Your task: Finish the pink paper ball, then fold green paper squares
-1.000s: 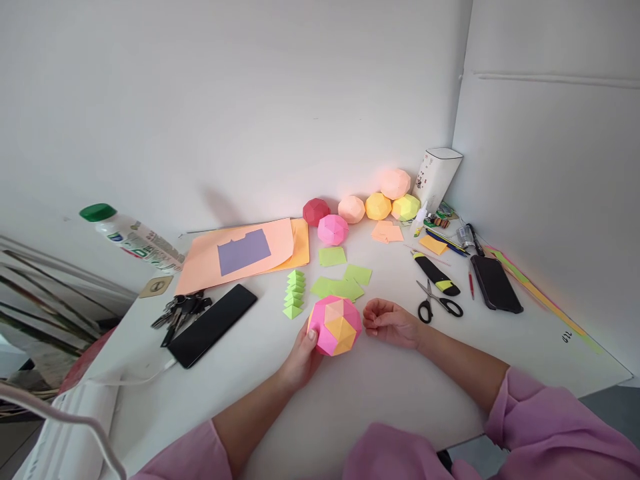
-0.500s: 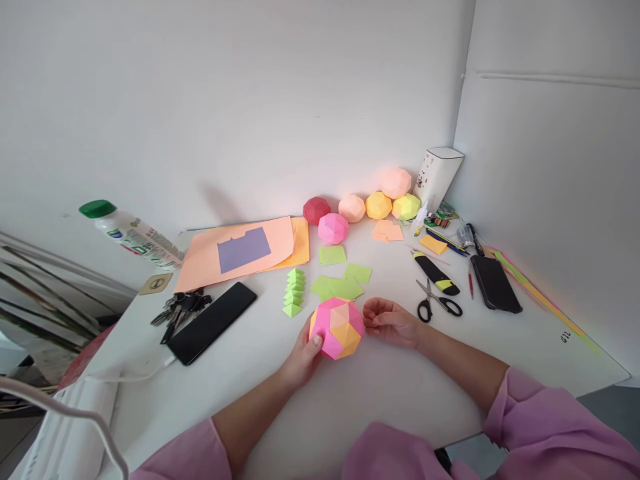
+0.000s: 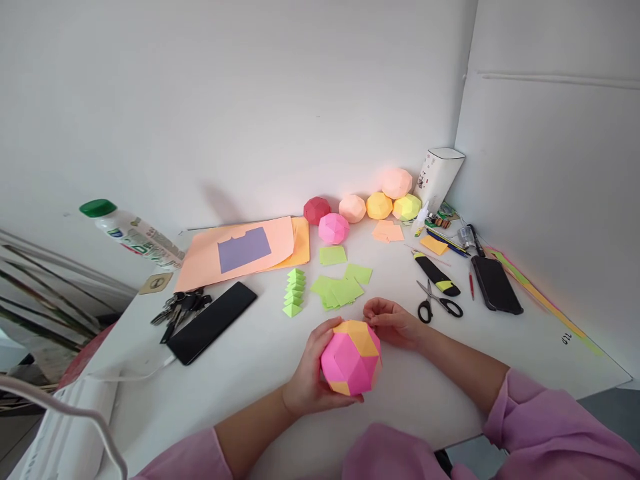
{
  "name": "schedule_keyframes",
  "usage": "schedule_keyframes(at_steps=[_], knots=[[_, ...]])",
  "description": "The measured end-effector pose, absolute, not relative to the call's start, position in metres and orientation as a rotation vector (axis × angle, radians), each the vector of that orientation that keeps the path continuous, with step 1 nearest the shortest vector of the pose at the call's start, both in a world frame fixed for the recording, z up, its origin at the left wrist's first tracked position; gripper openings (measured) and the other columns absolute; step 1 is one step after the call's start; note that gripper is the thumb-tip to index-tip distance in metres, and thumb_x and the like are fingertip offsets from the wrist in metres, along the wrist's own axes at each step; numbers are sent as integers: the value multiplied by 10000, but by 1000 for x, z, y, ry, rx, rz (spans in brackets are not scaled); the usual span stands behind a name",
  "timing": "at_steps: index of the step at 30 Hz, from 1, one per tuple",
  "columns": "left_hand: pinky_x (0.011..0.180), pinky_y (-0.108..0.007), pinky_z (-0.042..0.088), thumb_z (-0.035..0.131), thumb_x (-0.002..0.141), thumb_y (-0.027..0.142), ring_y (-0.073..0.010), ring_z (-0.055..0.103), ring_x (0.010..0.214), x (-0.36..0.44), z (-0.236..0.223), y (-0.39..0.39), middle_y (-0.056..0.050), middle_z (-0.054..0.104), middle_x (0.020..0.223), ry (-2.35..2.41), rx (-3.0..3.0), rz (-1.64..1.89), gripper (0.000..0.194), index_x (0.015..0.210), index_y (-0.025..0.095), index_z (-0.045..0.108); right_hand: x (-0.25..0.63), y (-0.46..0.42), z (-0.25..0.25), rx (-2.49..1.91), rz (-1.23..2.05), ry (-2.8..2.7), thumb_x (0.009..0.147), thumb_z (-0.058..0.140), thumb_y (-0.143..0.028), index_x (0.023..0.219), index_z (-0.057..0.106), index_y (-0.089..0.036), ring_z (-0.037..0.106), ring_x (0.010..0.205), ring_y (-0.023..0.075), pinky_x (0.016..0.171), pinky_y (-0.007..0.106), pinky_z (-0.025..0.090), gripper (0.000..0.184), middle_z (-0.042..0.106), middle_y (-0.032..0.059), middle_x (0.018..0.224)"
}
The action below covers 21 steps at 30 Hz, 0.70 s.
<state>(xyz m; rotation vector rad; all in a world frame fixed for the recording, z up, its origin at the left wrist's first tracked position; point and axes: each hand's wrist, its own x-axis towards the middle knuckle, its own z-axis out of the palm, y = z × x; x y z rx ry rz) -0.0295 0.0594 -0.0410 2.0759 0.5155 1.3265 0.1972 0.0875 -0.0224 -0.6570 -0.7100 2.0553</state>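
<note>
left of the scissors (image 3: 432, 295), the left hand (image 3: 306, 381) has its fingers clamped round the ball (image 3: 350, 360), whose visible faces look joined. just left of the scissors, the right hand (image 3: 395, 325) curls its fingers; whether they meet, i cannot tell. farther left, green pyramids (image 3: 294, 293) look folded, green slips (image 3: 345, 291) not yet.

A plain white back wall (image 3: 250, 100) meets a greyer right-hand wall (image 3: 545, 167) at a corner, and a thin pale strip (image 3: 560, 80) crosses the latter. Below stands a white table (image 3: 425, 400), grey floor (image 3: 615, 408) showing beyond its edge. Soft light leaves a faint shadow (image 3: 220, 200) behind.
</note>
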Motion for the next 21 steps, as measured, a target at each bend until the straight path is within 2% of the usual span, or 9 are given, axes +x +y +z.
schedule_keyframes(at_steps=[5, 16, 21], knots=[[957, -510, 431, 809, 604, 451, -355, 406, 1256, -30, -41, 57, -226, 359, 1363, 429, 2320, 1393, 1092, 1461, 212, 174, 196, 87, -20, -648, 2071, -694, 671, 750, -71, 860, 672, -174, 488, 638, 77, 612, 219, 367, 229, 527, -27, 687], [918, -552, 423, 820, 588, 425, -385, 454, 1217, -31, -40, 57, -222, 403, 1358, 435, 2382, 1329, 1112, 1463, 290, 148, 194, 87, -21, -664, 2029, -665, 664, 770, -86, 847, 682, -179, 423, 573, 56, 553, 213, 333, 223, 520, -33, 699], [916, -571, 415, 796, 625, 438, -390, 432, 1225, -31, -40, 57, -234, 370, 1363, 462, 2403, 1296, 1094, 1467, 279, 115, 195, 87, -21, -650, 2032, -668, 683, 777, -114, 835, 679, -177, 472, 625, 71, 608, 233, 374, 192, 559, -21, 730]])
